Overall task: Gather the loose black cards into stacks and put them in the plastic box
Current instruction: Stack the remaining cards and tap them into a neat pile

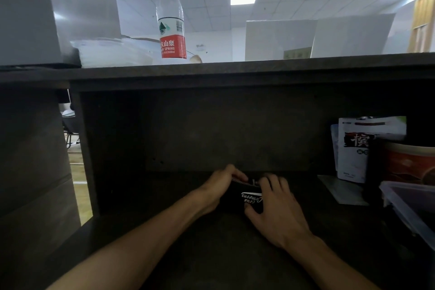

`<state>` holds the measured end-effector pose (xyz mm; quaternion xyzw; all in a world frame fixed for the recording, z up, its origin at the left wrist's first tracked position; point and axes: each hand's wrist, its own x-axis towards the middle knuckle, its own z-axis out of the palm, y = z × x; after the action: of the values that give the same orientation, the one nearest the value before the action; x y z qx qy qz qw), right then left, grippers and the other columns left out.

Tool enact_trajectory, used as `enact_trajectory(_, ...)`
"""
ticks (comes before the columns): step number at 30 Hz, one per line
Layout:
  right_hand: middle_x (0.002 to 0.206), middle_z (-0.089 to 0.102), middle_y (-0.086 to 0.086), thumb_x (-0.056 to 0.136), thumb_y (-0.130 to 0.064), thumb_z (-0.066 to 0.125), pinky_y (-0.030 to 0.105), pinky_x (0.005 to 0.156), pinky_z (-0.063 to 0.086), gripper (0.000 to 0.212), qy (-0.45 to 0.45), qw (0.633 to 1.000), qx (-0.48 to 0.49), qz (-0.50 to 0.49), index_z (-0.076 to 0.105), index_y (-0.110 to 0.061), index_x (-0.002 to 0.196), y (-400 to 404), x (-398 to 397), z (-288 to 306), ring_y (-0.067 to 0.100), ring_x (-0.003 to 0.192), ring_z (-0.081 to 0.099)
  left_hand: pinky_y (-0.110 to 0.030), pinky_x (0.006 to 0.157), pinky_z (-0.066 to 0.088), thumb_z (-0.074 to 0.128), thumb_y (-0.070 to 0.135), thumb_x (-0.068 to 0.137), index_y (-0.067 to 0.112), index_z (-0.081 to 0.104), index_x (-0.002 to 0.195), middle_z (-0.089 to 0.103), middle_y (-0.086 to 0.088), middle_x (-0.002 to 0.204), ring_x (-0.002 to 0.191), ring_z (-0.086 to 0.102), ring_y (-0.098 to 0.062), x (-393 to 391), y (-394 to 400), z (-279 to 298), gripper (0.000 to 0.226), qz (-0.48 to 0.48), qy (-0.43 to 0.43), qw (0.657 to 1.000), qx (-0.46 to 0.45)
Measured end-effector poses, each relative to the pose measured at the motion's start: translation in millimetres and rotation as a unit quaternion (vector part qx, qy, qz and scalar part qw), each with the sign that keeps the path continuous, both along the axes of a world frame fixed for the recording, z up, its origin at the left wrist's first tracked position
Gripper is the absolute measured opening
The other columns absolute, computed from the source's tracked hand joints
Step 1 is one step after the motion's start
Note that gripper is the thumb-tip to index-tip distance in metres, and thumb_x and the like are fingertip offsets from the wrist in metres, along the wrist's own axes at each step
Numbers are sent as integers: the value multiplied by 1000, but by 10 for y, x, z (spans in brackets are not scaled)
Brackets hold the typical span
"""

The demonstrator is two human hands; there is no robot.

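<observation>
The water bottle point(171, 19) stands upright on the upper shelf point(235, 66), left of centre. Below, on the dark tabletop point(211, 254), the left hand point(216, 188) curls its fingers point(235, 173) around the left edge of the black cards point(244, 193). The right hand point(275, 207) clamps the stack's right side, thumb on the near edge. The plastic box point(407, 205) sits at far right, well apart from the cards.

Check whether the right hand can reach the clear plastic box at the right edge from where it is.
Probably yes. The right hand holds the black card stack with the left hand, and the dark desk between it and the clear plastic box looks bare.
</observation>
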<state>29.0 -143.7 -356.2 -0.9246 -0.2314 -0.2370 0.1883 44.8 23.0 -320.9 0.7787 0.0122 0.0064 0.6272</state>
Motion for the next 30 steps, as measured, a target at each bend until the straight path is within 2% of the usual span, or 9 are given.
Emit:
enact_trajectory(5, 137, 39, -6, 90, -58, 49, 39, 105, 38, 62, 14, 999, -32, -18, 32, -33, 143, -7, 16, 14, 15, 126, 34, -37, 86, 50, 44, 30, 98, 11, 60, 116, 65, -14, 117, 105, 65, -28, 138, -26, -13, 32, 13, 12, 992, -128)
enact_trajectory(7, 136, 42, -5, 90, -58, 50, 40, 105, 38, 61, 17, 999, -46, -22, 33, -32, 143, -3, 18, 15, 16, 126, 35, -30, 87, 48, 46, 21, 99, 10, 58, 119, 64, -8, 117, 105, 63, -21, 288, 167, -33, 25, 67, -62, 994, 60)
enact_trajectory(10, 135, 41, -5, 90, -59, 49, 41, 105, 39, 62, 20, 998, -50, -21, 33, -31, 143, -4, 28, 13, 16, 126, 35, -24, 100, 43, 63, 18, 90, 21, 55, 131, 60, -1, 129, 119, 57, -19, 474, 498, -125, 42, 46, -74, 922, 377)
enact_trajectory(14, 139, 39, -5, 91, -61, 44, 41, 106, 38, 68, 18, 998, -55, -18, 26, -31, 150, -8, 55, -6, 16, 128, 33, -21, 103, 39, 66, 20, 91, 22, 63, 127, 62, 8, 126, 122, 55, -11, 554, 670, -322, 37, -2, -63, 917, 394)
enact_trajectory(19, 134, 42, -6, 91, -61, 44, 39, 104, 39, 62, 10, 998, -51, -21, 33, -33, 144, -8, 37, 2, 15, 125, 34, -30, 92, 48, 53, 31, 97, 28, 68, 114, 69, -1, 118, 110, 62, -21, 477, 670, -434, 22, 35, -204, 820, 534)
enact_trajectory(22, 135, 40, -5, 90, -60, 45, 39, 105, 38, 61, 12, 999, -44, -21, 34, -33, 143, -6, 22, 10, 15, 125, 35, -34, 80, 50, 47, 29, 99, 27, 64, 103, 71, -4, 106, 99, 65, -25, 377, 638, -322, 18, 58, -252, 790, 556)
enact_trajectory(25, 154, 21, 0, 90, -60, 47, 42, 114, 31, 71, 14, 999, -28, -17, 25, -31, 151, 4, 37, -6, 19, 140, 24, -32, 78, 49, 47, 26, 100, 28, 61, 88, 68, 4, 90, 89, 65, -17, 247, 655, -89, 19, 29, -264, 816, 514)
enact_trajectory(28, 162, -18, -1, 91, -61, 48, 48, 123, 8, 90, 32, 999, -34, -12, -6, -31, 156, 6, 57, -33, 23, 151, -10, -23, 78, 47, 47, 26, 102, 23, 62, 86, 63, 10, 87, 87, 60, -4, 65, 595, 117, 22, -78, -223, 856, 460)
enact_trajectory(30, 164, -13, -1, 90, -62, 47, 49, 123, 5, 88, 28, 998, -48, -7, -2, -32, 157, 0, 64, -45, 23, 151, -13, -25, 82, 47, 45, 26, 103, 21, 63, 89, 64, 9, 90, 86, 59, -2, -18, 486, 166, 24, -108, -168, 893, 402)
